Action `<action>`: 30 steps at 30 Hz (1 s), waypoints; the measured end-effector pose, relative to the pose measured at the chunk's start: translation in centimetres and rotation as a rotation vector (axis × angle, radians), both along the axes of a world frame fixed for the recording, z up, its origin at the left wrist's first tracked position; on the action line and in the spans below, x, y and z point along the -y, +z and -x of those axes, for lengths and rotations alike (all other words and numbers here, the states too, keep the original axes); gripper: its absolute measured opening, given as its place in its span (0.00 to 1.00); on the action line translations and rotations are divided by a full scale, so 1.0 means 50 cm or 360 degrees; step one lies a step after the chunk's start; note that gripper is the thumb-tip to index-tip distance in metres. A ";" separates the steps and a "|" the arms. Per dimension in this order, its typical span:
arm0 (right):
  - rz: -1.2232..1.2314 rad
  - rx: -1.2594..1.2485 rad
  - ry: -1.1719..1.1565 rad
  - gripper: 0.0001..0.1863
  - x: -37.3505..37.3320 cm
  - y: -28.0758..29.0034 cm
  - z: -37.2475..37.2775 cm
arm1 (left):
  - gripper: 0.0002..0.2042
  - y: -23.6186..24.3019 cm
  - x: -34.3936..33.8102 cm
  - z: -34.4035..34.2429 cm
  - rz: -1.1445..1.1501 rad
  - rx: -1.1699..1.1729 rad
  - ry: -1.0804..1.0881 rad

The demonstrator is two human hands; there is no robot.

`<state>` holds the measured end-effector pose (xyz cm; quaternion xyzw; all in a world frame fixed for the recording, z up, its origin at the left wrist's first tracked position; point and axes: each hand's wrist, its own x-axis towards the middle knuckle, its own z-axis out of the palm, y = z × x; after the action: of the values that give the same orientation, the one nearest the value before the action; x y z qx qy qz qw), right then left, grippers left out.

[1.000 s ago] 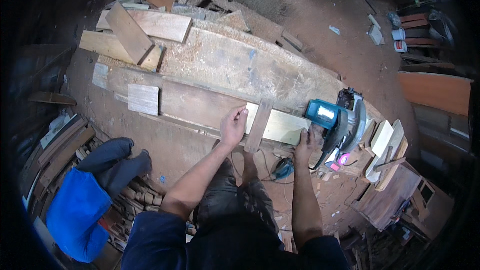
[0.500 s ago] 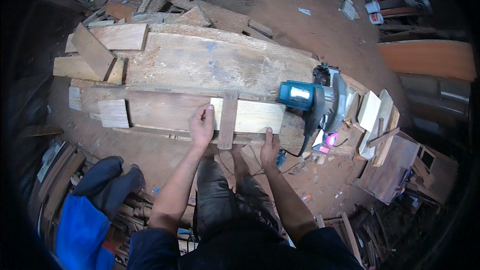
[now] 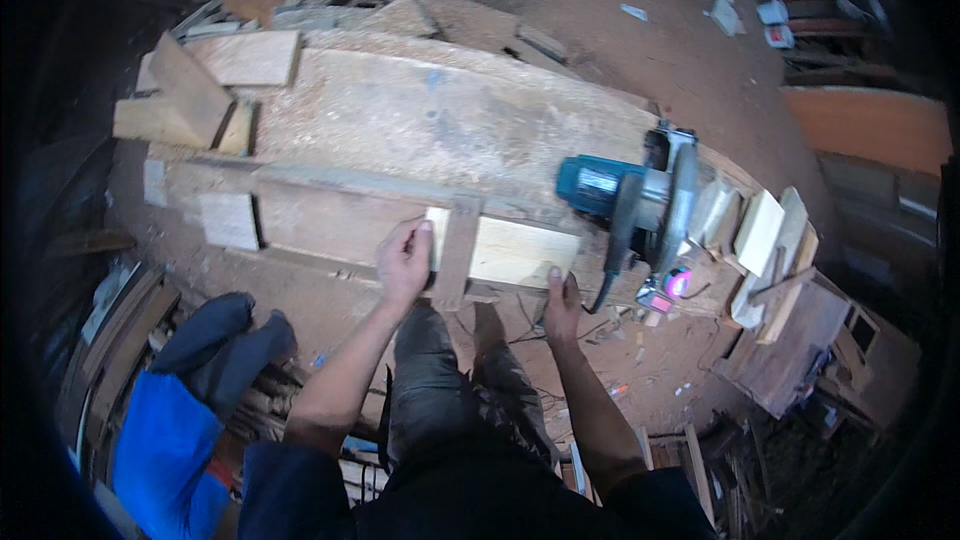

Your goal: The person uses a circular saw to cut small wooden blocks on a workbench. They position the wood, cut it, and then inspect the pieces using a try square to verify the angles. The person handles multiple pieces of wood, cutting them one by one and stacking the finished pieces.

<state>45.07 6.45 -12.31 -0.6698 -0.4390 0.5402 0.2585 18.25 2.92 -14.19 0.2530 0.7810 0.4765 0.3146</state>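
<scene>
A pale board (image 3: 523, 250) lies lengthwise on a long brown plank (image 3: 320, 220) on the workbench (image 3: 450, 115), crossed near its left end by a narrow darker strip (image 3: 458, 250). My left hand (image 3: 405, 260) grips the board's left end, thumb on top, fingers closed. My right hand (image 3: 562, 310) holds its near edge toward the right end; some of the fingers are hidden underneath. Just beyond that end stands a teal circular saw (image 3: 610, 190), its black handle and cord toward me. A pink tape measure (image 3: 679, 281) sits beside the saw. A short block (image 3: 228, 220) rests on the left.
Offcuts (image 3: 193, 85) are piled at the bench's back left. Pale boards (image 3: 760, 230) lean at the right end, near a wooden box (image 3: 780, 340). Blue fabric and dark trousers (image 3: 170, 430) are at lower left among stacked wood. Sawdust and scraps lie around.
The whole view has shifted over the past second. My hands stay on the pale board; it and the cross strip sit slightly farther from the saw's body.
</scene>
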 end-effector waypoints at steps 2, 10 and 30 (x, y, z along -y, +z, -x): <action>-0.0084 0.0034 -0.0001 0.25 -0.034 0.016 0.007 | 0.10 0.000 0.010 0.001 0.0033 0.0087 0.0011; 0.0062 -0.0221 -0.0107 0.19 -0.066 -0.016 -0.021 | 0.10 0.035 -0.011 0.004 0.0104 -0.0043 -0.0101; 0.0165 -0.0466 -0.0161 0.22 -0.082 -0.010 -0.024 | 0.11 0.011 -0.006 -0.002 0.0103 0.0037 -0.0108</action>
<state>46.25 10.56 -12.83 -0.6178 -0.3339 0.6401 0.3117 18.33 3.20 -13.62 0.2634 0.7834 0.4429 0.3476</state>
